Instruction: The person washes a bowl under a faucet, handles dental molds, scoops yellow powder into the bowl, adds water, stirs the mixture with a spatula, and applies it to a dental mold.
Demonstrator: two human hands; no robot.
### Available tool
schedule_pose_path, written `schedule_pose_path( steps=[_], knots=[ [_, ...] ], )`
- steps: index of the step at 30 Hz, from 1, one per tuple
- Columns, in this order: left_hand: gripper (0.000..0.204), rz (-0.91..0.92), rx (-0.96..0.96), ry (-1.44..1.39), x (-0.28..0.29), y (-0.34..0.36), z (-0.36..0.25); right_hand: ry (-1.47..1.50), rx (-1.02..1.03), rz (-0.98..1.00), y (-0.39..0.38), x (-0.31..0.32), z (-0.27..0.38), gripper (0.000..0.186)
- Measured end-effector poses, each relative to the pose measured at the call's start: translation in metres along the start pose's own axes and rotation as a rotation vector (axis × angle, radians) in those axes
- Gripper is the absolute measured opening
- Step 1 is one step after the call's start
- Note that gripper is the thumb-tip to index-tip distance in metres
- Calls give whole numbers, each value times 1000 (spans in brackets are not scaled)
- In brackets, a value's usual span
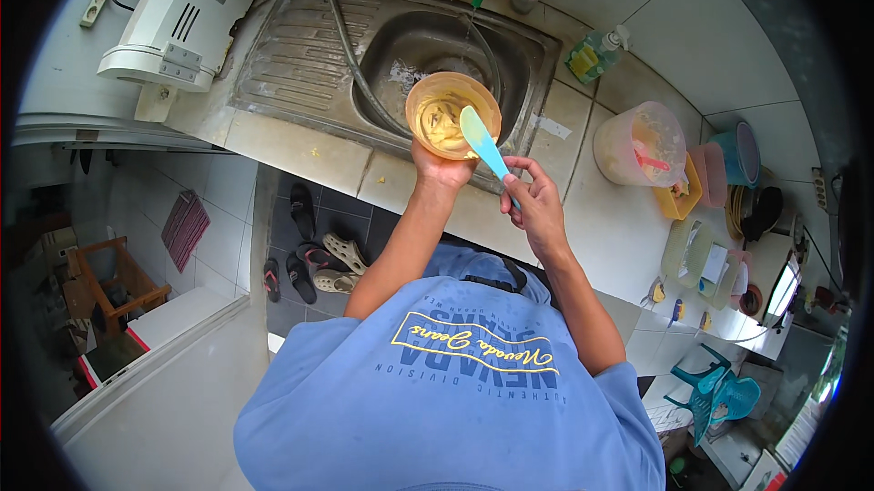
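Bowl (482, 96) and spatula (487, 149) look plastic, sink (521, 72) metal (rather dull).

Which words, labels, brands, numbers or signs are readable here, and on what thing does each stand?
Blue T-shirt: dark block letters and outlined yellow script, upside down in this view; I do not copy the wording.
Pump bottle: label too small to read.
Orange bowl, blue spatula: no text visible.

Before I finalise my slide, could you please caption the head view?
Left hand holds an orange bowl, right hand a blue spatula, at the sink.
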State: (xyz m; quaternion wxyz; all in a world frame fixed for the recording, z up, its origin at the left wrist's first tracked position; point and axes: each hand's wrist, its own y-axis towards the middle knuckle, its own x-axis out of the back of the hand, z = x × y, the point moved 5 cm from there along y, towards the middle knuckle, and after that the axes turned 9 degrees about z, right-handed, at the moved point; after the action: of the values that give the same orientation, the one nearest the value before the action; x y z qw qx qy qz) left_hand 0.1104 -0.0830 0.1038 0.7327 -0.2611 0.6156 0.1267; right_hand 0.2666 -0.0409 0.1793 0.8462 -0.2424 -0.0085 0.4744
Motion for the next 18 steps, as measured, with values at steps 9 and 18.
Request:
schedule_pose_path(
  steps=[9,18],
  knots=[
    [49,93,-106,-23,-6,5,-31,-623,431,-110,-14,20,5,38],
    [49,35,-204,-64,-2,-4,-46,-983,638,-104,6,22,-38,44]
  ],
)
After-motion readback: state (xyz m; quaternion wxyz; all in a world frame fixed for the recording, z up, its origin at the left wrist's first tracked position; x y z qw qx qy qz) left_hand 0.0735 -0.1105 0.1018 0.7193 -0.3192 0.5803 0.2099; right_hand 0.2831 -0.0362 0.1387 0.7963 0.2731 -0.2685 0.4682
